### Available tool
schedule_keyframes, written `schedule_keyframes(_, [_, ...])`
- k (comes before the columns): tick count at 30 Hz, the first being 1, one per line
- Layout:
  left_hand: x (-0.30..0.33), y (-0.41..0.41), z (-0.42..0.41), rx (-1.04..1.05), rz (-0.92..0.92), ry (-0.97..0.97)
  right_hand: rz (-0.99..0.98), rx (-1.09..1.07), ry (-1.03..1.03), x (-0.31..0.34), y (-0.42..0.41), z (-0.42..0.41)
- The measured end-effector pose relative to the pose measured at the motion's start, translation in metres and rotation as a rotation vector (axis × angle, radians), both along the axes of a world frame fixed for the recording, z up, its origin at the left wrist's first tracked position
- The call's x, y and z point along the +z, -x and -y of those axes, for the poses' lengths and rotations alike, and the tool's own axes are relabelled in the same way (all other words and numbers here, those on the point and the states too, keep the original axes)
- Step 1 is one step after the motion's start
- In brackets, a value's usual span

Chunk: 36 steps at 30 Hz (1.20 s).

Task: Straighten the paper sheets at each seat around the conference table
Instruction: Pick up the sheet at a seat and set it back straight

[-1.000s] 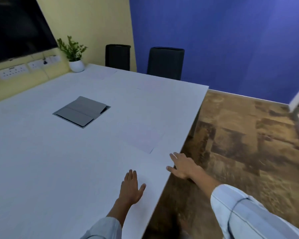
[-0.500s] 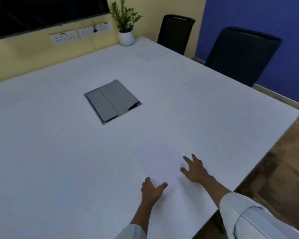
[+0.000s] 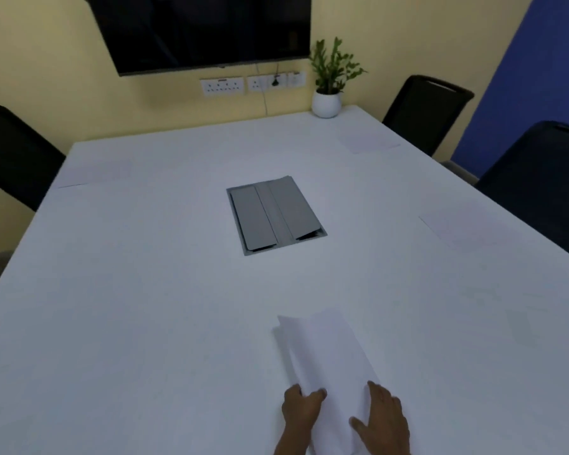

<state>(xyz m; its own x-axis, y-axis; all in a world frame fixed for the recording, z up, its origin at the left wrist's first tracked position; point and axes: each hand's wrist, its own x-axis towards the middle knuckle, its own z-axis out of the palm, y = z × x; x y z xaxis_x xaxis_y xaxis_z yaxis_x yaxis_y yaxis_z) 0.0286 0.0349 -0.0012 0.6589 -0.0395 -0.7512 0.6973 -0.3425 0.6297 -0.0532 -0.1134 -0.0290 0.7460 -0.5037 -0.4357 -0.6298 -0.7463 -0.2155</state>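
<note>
Since half a second ago: both hands have closed on the near paper sheets, which lay flat then and now lift along their left edge.
Left hand: thumb over the sheets' near left edge, fingers hidden underneath, pinching them; wrist cut off at the frame bottom.
Right hand: laid flat, fingers spread, on the near right part of the sheets; no pinch visible.
Conference table: white, so other sheets read faintly: one at far right, one at right, one at far left, edges hard to trace.
Grey floor box: set in the table centre, lids nearly shut, contents hidden.
Chairs: partly cut off.
</note>
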Motion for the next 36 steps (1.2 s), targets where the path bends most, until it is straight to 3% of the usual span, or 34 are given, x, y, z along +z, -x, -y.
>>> schedule_keyframes(4, [0.013,0.003,-0.025,-0.061,0.165,0.018,-0.041,0.001,-0.026,0.003,-0.002,-0.010])
schedule_keyframes(8, [0.040,-0.006,-0.073,-0.131,0.325,0.045,0.091,-0.129,-0.035,0.013,-0.012,-0.042])
schedule_keyframes(10, [0.057,-0.009,-0.113,-0.156,0.413,0.075,0.278,-0.252,-0.157,0.023,-0.026,-0.070])
schedule_keyframes(13, [0.084,-0.011,-0.195,-0.168,0.511,0.120,0.431,-0.350,-0.540,0.055,-0.057,-0.126])
schedule_keyframes(15, [0.102,-0.007,-0.262,-0.150,0.566,0.148,0.403,-0.275,-0.747,0.078,-0.075,-0.178])
schedule_keyframes(18, [0.130,0.013,-0.370,-0.062,0.628,0.124,0.381,-0.101,-0.872,0.097,-0.083,-0.272])
schedule_keyframes(24, [0.180,0.090,-0.560,0.280,0.710,-0.169,0.458,0.240,-1.053,0.122,-0.086,-0.466])
schedule_keyframes(29, [0.213,0.139,-0.677,0.527,0.917,-0.341,0.500,0.513,-1.160,0.162,-0.081,-0.612])
schedule_keyframes(32, [0.219,0.147,-0.739,0.567,0.960,-0.411,0.529,0.575,-1.199,0.181,-0.086,-0.682])
schedule_keyframes(36, [0.223,0.147,-0.813,0.605,0.931,-0.317,0.579,0.564,-1.251,0.198,-0.094,-0.757])
